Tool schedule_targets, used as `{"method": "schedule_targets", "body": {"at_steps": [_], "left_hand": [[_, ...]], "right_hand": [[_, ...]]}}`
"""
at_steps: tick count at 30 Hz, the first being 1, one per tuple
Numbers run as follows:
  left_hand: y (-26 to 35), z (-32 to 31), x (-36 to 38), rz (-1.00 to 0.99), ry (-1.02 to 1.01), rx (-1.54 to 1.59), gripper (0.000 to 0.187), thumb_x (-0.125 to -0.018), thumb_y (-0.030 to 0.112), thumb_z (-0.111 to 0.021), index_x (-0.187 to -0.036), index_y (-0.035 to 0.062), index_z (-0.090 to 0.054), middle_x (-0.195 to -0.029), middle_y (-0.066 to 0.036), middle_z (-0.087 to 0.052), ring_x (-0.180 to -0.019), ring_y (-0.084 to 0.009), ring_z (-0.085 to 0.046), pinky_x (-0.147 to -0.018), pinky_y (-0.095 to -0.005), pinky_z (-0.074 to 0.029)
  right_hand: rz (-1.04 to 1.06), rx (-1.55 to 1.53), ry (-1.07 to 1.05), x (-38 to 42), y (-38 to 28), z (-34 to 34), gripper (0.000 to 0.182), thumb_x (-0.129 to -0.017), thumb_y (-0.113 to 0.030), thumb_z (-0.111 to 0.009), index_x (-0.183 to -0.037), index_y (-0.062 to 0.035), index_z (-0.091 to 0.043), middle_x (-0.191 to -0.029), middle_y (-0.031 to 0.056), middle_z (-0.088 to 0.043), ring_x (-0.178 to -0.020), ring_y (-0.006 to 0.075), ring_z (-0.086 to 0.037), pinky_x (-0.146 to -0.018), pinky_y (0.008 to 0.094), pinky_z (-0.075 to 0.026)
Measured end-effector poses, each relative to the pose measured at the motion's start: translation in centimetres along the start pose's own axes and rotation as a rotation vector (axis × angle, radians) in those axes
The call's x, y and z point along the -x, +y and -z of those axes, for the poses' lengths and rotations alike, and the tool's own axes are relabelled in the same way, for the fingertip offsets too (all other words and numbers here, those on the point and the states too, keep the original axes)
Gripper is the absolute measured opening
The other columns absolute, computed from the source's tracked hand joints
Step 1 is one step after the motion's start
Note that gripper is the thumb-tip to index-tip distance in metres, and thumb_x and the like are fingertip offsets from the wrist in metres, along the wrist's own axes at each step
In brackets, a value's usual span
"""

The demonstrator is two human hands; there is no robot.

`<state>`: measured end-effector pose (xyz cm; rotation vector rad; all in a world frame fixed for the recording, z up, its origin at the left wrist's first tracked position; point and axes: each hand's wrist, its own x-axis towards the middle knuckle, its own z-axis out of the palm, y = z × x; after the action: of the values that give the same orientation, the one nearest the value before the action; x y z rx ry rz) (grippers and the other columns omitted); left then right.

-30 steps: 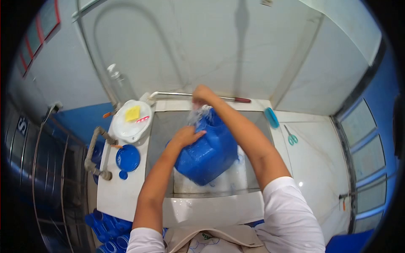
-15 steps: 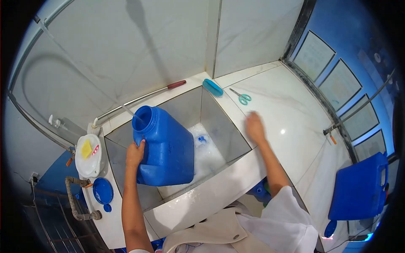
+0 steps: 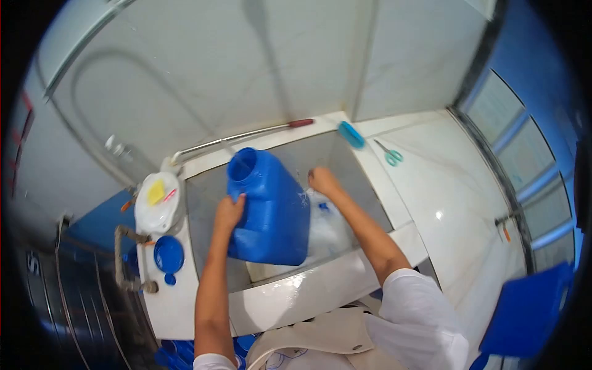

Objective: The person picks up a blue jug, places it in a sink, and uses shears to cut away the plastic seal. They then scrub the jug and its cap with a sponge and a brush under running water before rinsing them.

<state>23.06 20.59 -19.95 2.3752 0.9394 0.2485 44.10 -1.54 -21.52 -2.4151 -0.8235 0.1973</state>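
A large blue plastic jerrycan [image 3: 271, 216] stands tilted in the grey-walled sink [image 3: 364, 185], its wide mouth uncapped. A stream of water [image 3: 227, 147] runs into that mouth. My left hand [image 3: 230, 213] is closed around the jerrycan's handle, just below the neck. Over the sink, to the right of the jerrycan and apart from it, my right hand [image 3: 323, 180] has its fingers curled in; whatever they may hold is hidden. Water splashes [image 3: 303, 198] show by the jerrycan's right side. White suds [image 3: 327, 231] lie on the sink floor with a small blue piece [image 3: 324, 207] among them.
A blue brush [image 3: 351, 134] and green-handled scissors [image 3: 391, 154] lie on the right counter. Behind the sink rests a red-handled metal rod [image 3: 265, 131]. At left are a white basin [image 3: 157, 213] with a yellow sponge, and a blue lid [image 3: 168, 253]. Another blue jerrycan [image 3: 524, 308] stands at right.
My right hand has moved left from above the right counter to over the sink, beside the jerrycan. The view has shifted. My left hand keeps its hold on the handle.
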Motion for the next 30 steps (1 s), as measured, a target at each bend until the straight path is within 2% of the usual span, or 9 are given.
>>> {"method": "schedule_targets", "body": {"at_steps": [4,7,9,10,14,22,24,27,30], "left_hand": [[1.2,1.0,1.2,0.040,0.067,0.028,0.055,-0.083,0.046,-0.054,-0.080,-0.0079,-0.058,-0.085,-0.032,-0.059,-0.082,-0.0455,-0.059,-0.073,-0.0498,-0.045],[1.1,0.8,1.5,0.007,0.134,0.002,0.055,-0.083,0.046,-0.055,-0.089,-0.0086,-0.057,-0.079,-0.029,-0.061,-0.078,-0.0432,-0.060,-0.070,-0.0482,-0.046],[1.1,1.5,2.1,-0.013,0.101,0.000,0.053,-0.083,0.044,-0.056,-0.095,-0.0074,-0.054,-0.081,-0.029,-0.061,-0.079,-0.0431,-0.060,-0.071,-0.0482,-0.046],[0.8,2.0,2.0,-0.005,0.112,0.001,0.053,-0.083,0.044,-0.056,-0.095,-0.0074,-0.054,-0.081,-0.029,-0.061,-0.079,-0.0431,-0.060,-0.071,-0.0482,-0.046],[-0.4,3.8,0.4,-0.171,-0.010,-0.100,0.049,-0.083,0.043,-0.057,-0.100,-0.0029,-0.053,-0.084,-0.025,-0.061,-0.082,-0.0422,-0.059,-0.070,-0.0472,-0.046],[-0.5,0.5,-5.7,-0.588,0.478,-0.198,0.046,-0.079,0.047,-0.058,-0.099,0.0058,-0.057,-0.078,-0.022,-0.062,-0.077,-0.0380,-0.060,-0.069,-0.0457,-0.047],[0.0,2.6,-5.0,-0.511,0.056,-0.277,0.049,-0.080,0.046,-0.058,-0.098,0.0007,-0.055,-0.087,-0.023,-0.061,-0.082,-0.0388,-0.059,-0.070,-0.0467,-0.045],[0.6,4.2,-2.9,-0.479,-0.128,-0.336,0.046,-0.086,0.044,-0.050,-0.091,-0.0015,-0.056,-0.084,-0.023,-0.061,-0.079,-0.0400,-0.059,-0.069,-0.0484,-0.045],[1.6,2.8,-0.5,-0.317,-0.016,-0.146,0.045,-0.090,0.042,-0.042,-0.089,-0.0013,-0.055,-0.080,-0.024,-0.061,-0.078,-0.0420,-0.059,-0.069,-0.0485,-0.046]], "right_hand": [[0.469,-0.098,0.105,-8.1,-12.7,1.9,0.022,-0.077,-0.017,-0.053,-0.077,0.0007,-0.066,-0.075,0.0229,-0.062,-0.073,0.0368,-0.062,-0.070,0.0438,-0.048],[0.279,-0.209,-0.275,-12.3,-20.3,0.9,0.019,-0.075,-0.017,-0.058,-0.073,-0.0003,-0.066,-0.071,0.0195,-0.062,-0.065,0.0344,-0.062,-0.066,0.0405,-0.048],[0.976,0.651,-0.523,-16.3,-21.2,-2.2,0.014,-0.074,-0.012,-0.060,-0.072,0.0007,-0.065,-0.062,0.0162,-0.062,-0.063,0.0294,-0.063,-0.061,0.0342,-0.051],[0.800,-0.117,-0.759,-16.7,-19.9,-1.7,0.011,-0.075,-0.003,-0.057,-0.078,0.0036,-0.065,-0.066,0.0152,-0.064,-0.063,0.0272,-0.064,-0.057,0.0307,-0.052],[-0.097,-0.488,-0.842,-12.1,-24.9,2.4,0.026,-0.067,0.011,-0.035,-0.076,0.0096,-0.060,-0.074,0.0233,-0.062,-0.063,0.0306,-0.065,-0.057,0.0353,-0.054],[0.015,-0.483,-0.738,-12.4,-25.0,2.1,0.027,-0.063,0.012,-0.037,-0.074,0.0093,-0.062,-0.073,0.0205,-0.063,-0.063,0.0303,-0.065,-0.058,0.0372,-0.054],[0.052,-0.453,-0.714,-13.0,-24.5,1.6,0.017,-0.071,0.003,-0.050,-0.082,0.0069,-0.063,-0.078,0.0162,-0.065,-0.068,0.0244,-0.065,-0.063,0.0331,-0.054],[0.691,0.342,-0.520,-9.6,-24.3,3.3,0.020,-0.070,-0.011,-0.057,-0.078,0.0059,-0.065,-0.079,0.0193,-0.065,-0.071,0.0280,-0.065,-0.067,0.0374,-0.053],[0.658,0.510,-0.728,-4.5,-22.2,1.7,0.039,-0.066,-0.020,-0.062,-0.096,0.0061,-0.063,-0.092,0.0261,-0.063,-0.084,0.0357,-0.062,-0.076,0.0424,-0.049]]}}
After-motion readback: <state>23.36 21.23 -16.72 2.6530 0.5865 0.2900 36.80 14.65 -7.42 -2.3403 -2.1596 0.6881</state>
